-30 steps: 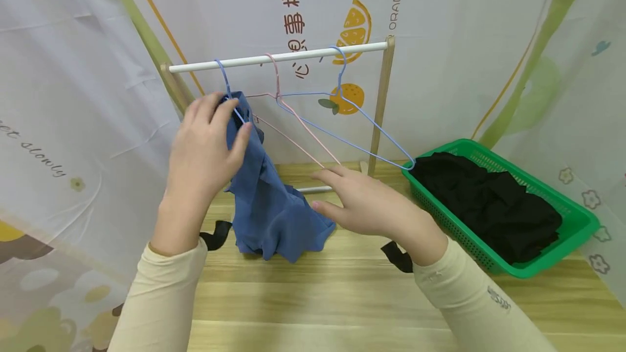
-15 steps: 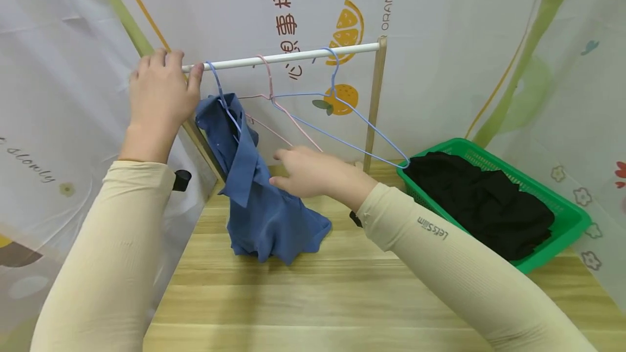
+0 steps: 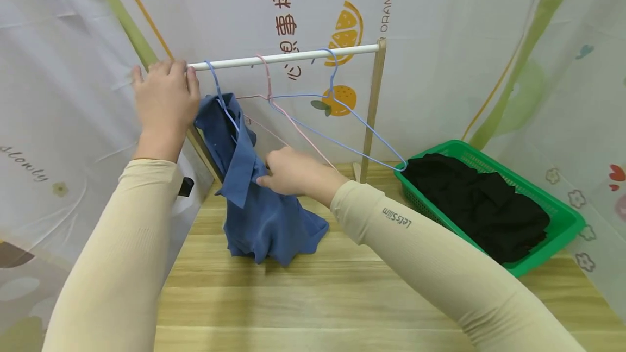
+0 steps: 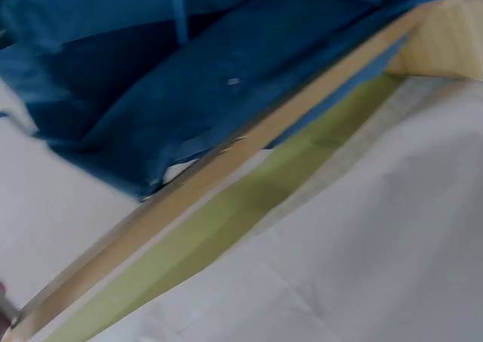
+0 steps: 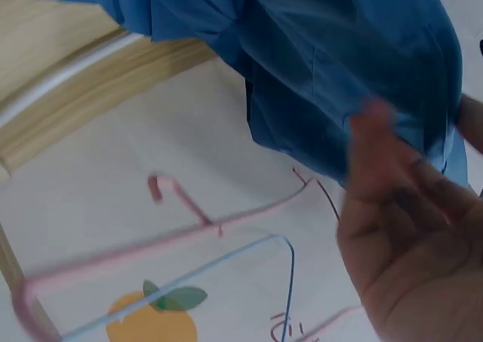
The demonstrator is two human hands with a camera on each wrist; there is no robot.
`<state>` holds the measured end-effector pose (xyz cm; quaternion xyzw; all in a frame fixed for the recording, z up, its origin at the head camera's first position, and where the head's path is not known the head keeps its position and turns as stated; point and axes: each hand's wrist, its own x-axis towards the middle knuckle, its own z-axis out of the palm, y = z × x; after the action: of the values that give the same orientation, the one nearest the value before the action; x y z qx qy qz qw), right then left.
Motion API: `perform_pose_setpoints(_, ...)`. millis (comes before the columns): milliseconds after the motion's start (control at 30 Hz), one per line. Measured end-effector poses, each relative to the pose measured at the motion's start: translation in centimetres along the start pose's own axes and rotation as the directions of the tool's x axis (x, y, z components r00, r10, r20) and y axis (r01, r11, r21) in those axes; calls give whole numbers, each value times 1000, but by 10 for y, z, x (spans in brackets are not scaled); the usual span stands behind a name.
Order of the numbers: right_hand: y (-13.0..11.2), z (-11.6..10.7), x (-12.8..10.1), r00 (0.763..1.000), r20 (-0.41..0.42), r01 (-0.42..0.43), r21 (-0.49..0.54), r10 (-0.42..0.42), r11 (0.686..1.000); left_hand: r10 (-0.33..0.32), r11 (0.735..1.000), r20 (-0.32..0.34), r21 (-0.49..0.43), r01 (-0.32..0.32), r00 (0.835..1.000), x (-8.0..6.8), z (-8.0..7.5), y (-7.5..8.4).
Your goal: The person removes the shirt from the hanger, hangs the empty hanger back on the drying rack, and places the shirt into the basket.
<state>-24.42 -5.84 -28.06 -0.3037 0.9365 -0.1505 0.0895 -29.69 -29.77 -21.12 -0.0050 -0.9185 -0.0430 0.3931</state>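
The left hand (image 3: 163,99) covers the left end of the white rail (image 3: 288,57). The right hand (image 5: 407,236) is blurred in the right wrist view, so its grip on the blue shirt (image 3: 254,194) is unclear.

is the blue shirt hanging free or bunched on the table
Bunched at the bottom: the blue shirt hangs from a blue hanger on the rail, its lower part crumpled on the table.

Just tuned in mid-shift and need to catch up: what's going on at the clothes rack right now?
A person is hanging a blue shirt on a blue hanger hooked over the white rail. The left hand holds the rail's left end, while the right hand touches the shirt's side. The shirt's lower part bunches on the wooden table. A pink hanger and another blue hanger hang bare; a green basket holds black clothes.
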Motion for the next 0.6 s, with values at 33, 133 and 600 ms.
perform_pose_setpoints(33,0,2,1,1000,-18,-13,1,13,1000,7,1000,-51,4,-6,999,0,3,1)
perform_pose_setpoints(133,-1,6,2,997,-71,-34,23,35,999,11,1000,-167,4,-11,986,0,13,2)
perform_pose_setpoints(600,2,7,-3,999,-4,-43,198,44,979,-53,993,-326,-120,14,944,-1,33,-3)
